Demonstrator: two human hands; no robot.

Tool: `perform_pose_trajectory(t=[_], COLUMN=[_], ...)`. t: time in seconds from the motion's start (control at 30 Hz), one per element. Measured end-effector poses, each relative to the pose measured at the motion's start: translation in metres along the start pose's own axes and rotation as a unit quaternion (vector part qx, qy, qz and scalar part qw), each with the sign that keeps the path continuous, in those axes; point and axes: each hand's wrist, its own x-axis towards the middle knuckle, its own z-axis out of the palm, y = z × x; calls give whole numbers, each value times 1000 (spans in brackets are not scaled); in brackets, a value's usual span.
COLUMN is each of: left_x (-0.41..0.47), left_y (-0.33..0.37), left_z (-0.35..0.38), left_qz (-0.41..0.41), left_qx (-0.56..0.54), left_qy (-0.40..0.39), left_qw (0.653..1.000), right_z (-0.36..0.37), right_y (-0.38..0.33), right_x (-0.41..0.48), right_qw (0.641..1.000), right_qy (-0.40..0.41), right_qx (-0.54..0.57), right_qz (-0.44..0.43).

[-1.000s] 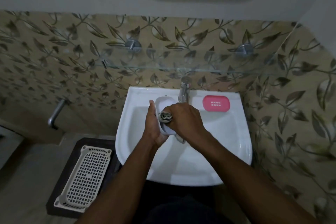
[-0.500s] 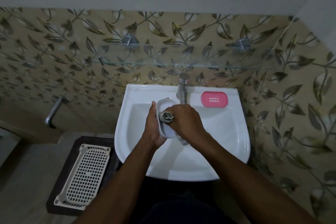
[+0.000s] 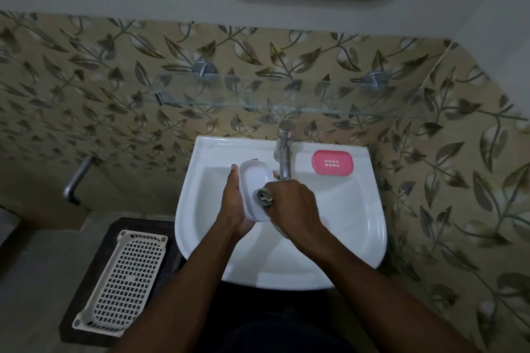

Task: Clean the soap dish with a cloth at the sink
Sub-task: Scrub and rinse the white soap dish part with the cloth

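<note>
Wiping looks to be the step in hand. The left hand cups the white soap dish from its left side, fingers curled round its edge, holding it above the basin of the sink toward the back edge, just beside the tap. The right hand is closed round a bunched cloth, pressing it on the dish's near end. Doing this well probably calls for a firm left-hand hold against the rubbing, and for working the cloth on toward the far end and rim, which it does not cover now.

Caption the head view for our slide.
Over the sink, left hand holds soap dish; right hand presses cloth into it.
</note>
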Motion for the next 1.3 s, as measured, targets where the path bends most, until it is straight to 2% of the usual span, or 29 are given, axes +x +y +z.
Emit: perform_pose_trajectory(t=[0.1, 0.2, 0.3, 0.37, 0.43, 0.63, 0.73, 0.83, 0.9, 0.93, 1.03, 1.17, 1.23, 1.3], left_x=[-3, -4, -3, -1, 0, -5, -7, -8, -7, -7, -10, -12, -13, -12], left_y=[-1, -3, -1, 1, 2, 2, 1, 6, 7, 7, 7, 7, 6, 6], left_z=[7, 12, 9, 6, 2, 8, 10, 5, 3, 4, 10, 15, 16, 11], left_qz=[-14, -13, -10, -4, 4, -14, -23, -14, 11, 15, 6, 1, 2, 0], left_qx=[27, 53, 8, -25, -27, 34, 22, -14, -16, -20, 0, 59, 58, 32], left_qy=[1, -6, -7, -16, -14, 0, 1, -1, 4, 1, -2, 10, 17, 31], left_qw=[1000, 999, 1000, 1000, 1000, 999, 999, 1000, 1000, 1000, 1000, 998, 998, 999], right_z=[-8, -10, -1, 5, 3, -13, -7, -11, -20, -25, -32, -26, -19, -14], right_y=[-5, -15, -14, -13, -8, -10, -19, -12, -6, -4, -6, -10, -12, -11], right_x=[6, 14, 12, 5, 0, 8, 9, 2, -1, 0, 6, 13, 12, 8], right_qw=[996, 992, 994, 993, 996, 993, 996, 996, 993, 993, 995, 996, 997, 998], right_qy=[87, 112, 72, 13, -16, 116, 84, -18, -93, -99, -24, 62, 65, 8], right_qx=[-16, 17, 80, 114, 92, -24, 36, 81, 41, 7, -73, -55, -12, 46], right_qz=[22, 49, 34, 18, -1, 10, 9, -43, -64, -67, -69, -36, -31, -51])
